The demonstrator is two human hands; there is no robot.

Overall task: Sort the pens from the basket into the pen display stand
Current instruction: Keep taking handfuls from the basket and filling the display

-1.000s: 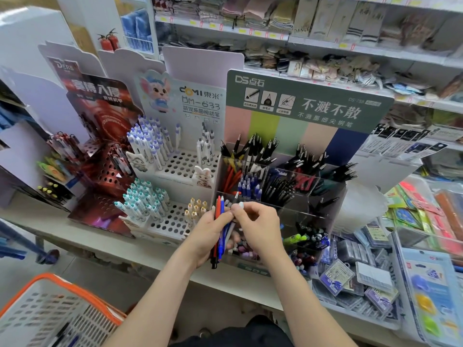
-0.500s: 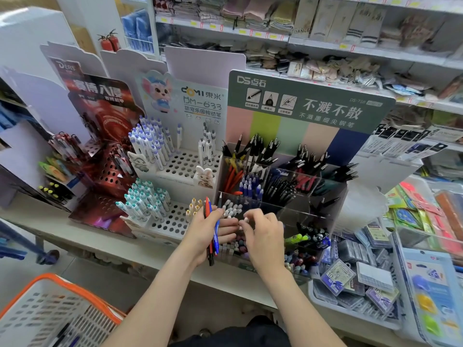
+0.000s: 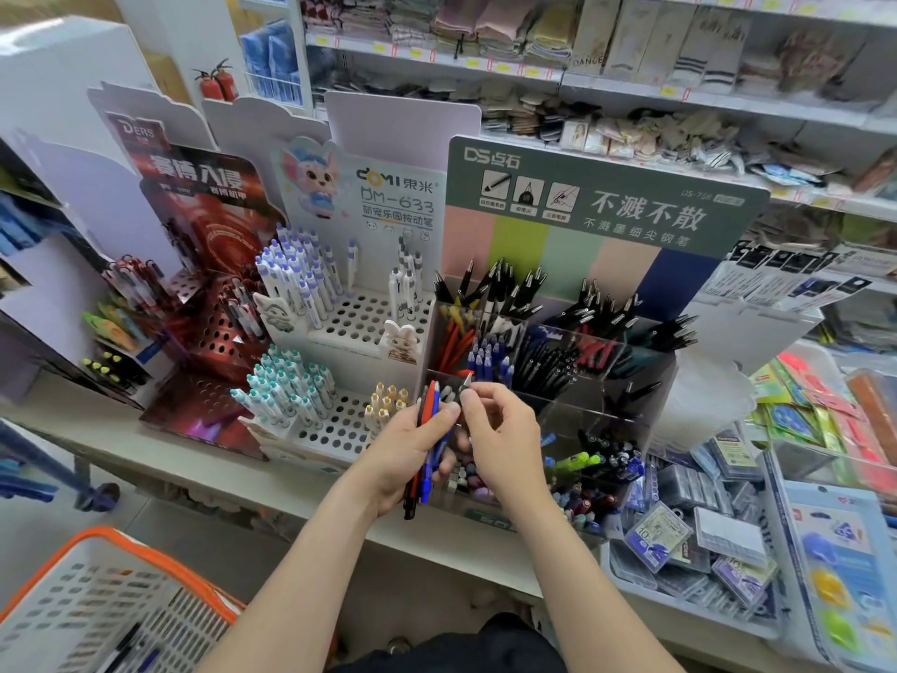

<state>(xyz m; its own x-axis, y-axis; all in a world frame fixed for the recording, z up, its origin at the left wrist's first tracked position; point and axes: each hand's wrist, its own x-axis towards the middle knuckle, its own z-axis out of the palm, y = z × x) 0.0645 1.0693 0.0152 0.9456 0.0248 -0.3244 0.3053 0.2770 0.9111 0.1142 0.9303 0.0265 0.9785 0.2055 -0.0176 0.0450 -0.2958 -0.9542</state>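
Shop shelf (image 3: 102, 429); pens (image 3: 429, 414) in left hand (image 3: 405, 456).

Pen bundle (image 3: 431, 405) upright before clear stand (image 3: 594, 420)

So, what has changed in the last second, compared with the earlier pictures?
The right hand dropped from the pen bundle toward the display stand, then rose back; its fingers now pinch one pen at its top. The left hand still grips the bundle; stand and basket stayed put.

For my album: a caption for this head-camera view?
Left hand grips a pen bundle while right hand pinches a single pen before the display stand.
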